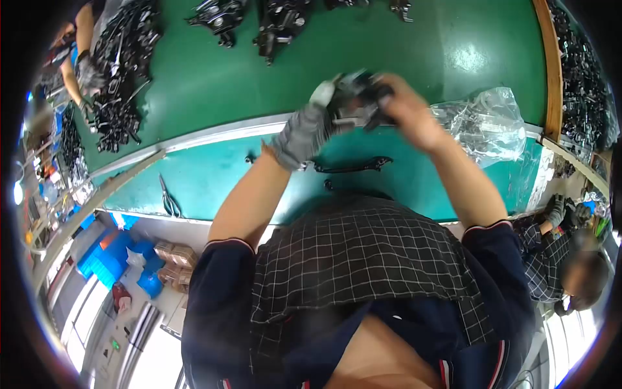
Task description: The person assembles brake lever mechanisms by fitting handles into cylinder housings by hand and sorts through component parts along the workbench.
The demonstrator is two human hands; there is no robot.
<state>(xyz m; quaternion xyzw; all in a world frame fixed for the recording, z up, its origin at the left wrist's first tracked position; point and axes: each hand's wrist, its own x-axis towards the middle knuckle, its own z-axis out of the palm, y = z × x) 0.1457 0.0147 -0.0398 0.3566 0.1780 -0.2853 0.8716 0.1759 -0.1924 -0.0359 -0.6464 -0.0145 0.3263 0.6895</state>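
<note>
My left hand point(303, 133), in a grey glove with pale fingertips, is closed on a black mechanical part point(364, 97) above the bench's raised edge. From the other side my bare right hand point(414, 115) grips the same part with bent fingers. Motion blur hides the part's exact kind and where my fingertips touch it. Below my hands, a long black bar-shaped piece point(353, 165) lies on the teal bench strip point(227, 175). A small black piece point(328, 185) sits just under it, with another point(251, 159) near my left wrist.
A clear plastic bag point(489, 126) lies right of my right hand. Pliers point(170, 200) rest at left. Black assemblies point(282, 26) stand at the back, and a pile of black parts point(123, 71) lies far left near a co-worker's gloved hand point(89, 72). Another person point(560, 259) is at right.
</note>
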